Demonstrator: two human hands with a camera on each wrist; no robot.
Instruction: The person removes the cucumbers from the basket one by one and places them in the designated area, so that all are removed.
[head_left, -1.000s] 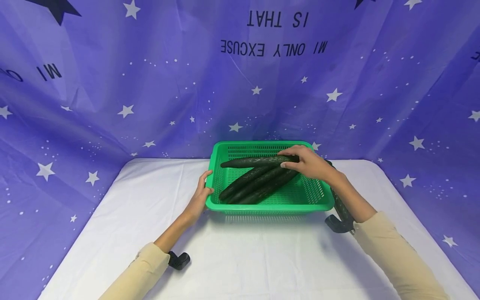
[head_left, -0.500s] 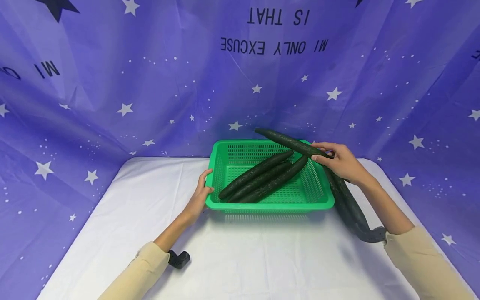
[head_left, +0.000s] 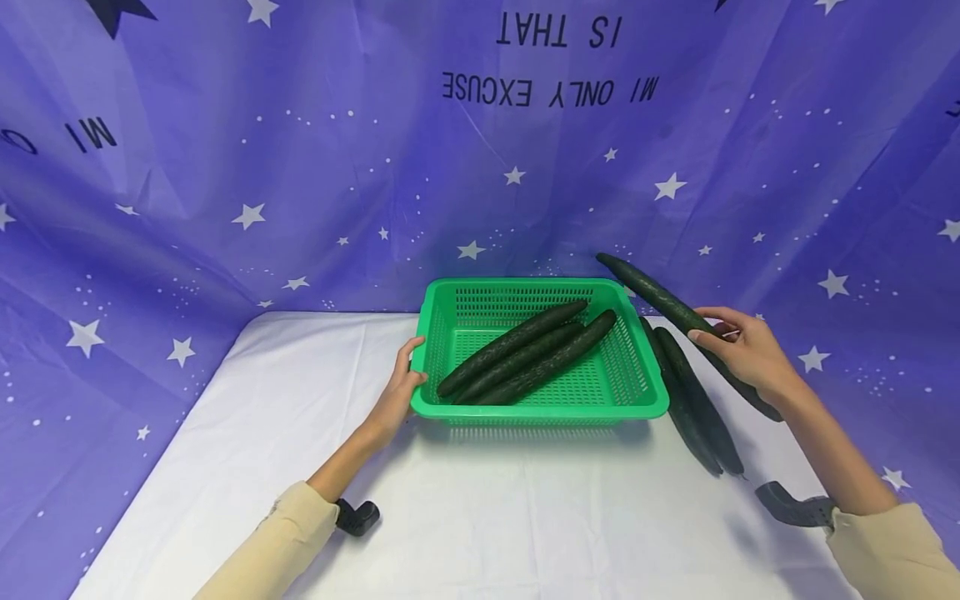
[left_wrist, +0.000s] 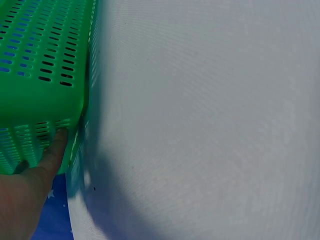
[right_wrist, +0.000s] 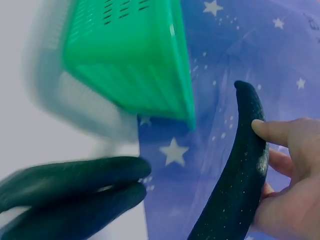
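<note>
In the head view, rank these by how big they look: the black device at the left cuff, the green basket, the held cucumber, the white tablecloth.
1. White tablecloth
2. Green basket
3. Held cucumber
4. Black device

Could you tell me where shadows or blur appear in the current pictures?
Head view: mostly sharp, soft shadow below the green basket on the white cloth; left wrist: shadow beside the basket; right wrist: basket edges look blurred, held cucumber clearer.

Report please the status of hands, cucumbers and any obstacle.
Left hand holding basket. Right hand holding one cucumber aloft. Three cucumbers inside, two on table. No obstruction seen.
</note>
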